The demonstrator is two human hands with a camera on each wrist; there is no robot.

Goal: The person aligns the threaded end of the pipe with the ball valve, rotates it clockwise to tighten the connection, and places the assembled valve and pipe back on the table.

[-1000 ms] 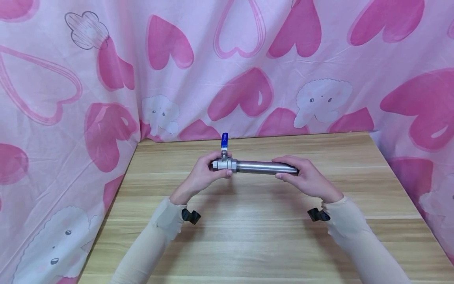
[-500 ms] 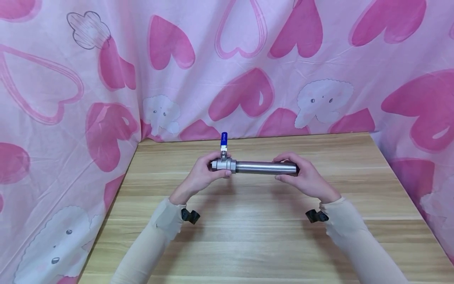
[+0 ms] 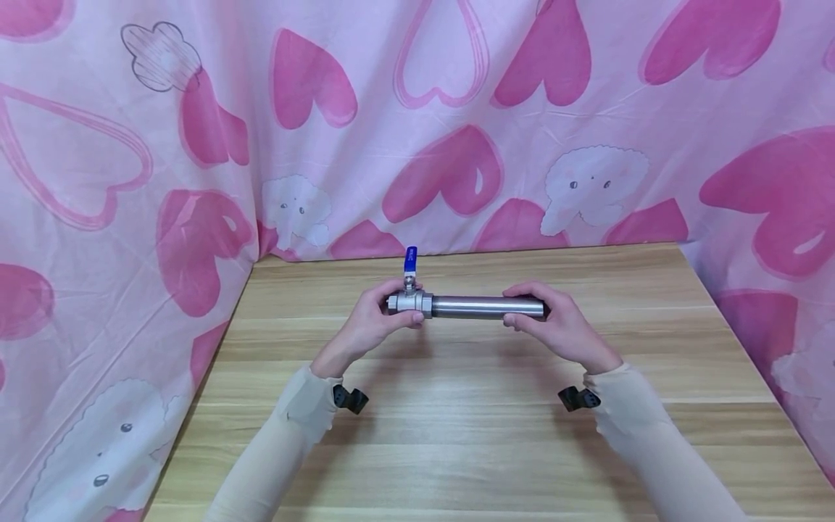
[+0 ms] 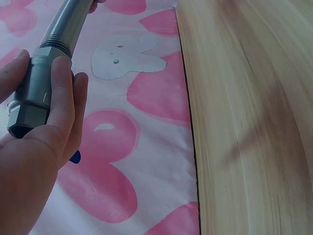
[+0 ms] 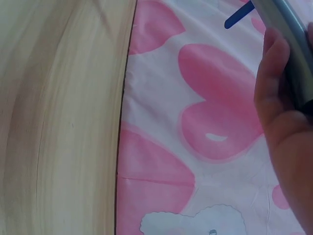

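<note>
A silver ball valve (image 3: 409,301) with a blue lever handle (image 3: 410,259) is held by my left hand (image 3: 368,322), thumb on the near side and fingers behind. Joined to the valve's right end is a steel pipe (image 3: 472,307); threads (image 4: 56,43) show at the joint in the left wrist view. My right hand (image 3: 564,326) grips the pipe's far right end, thumb in front and fingers over the top. The pipe lies nearly level between both hands, and the lever points away from me. In the right wrist view the pipe (image 5: 288,44) partly leaves the frame.
A wood-grain table (image 3: 457,435) spreads beneath the hands. Pink heart-patterned cloth (image 3: 352,167) hangs behind it and along both sides. A small black camera (image 3: 351,399) is worn on the left wrist, another black camera (image 3: 578,398) on the right.
My right hand has shifted slightly left, and its grip on the pipe's end has changed a little. The valve and lever have moved a touch left. My left hand stays nearly still.
</note>
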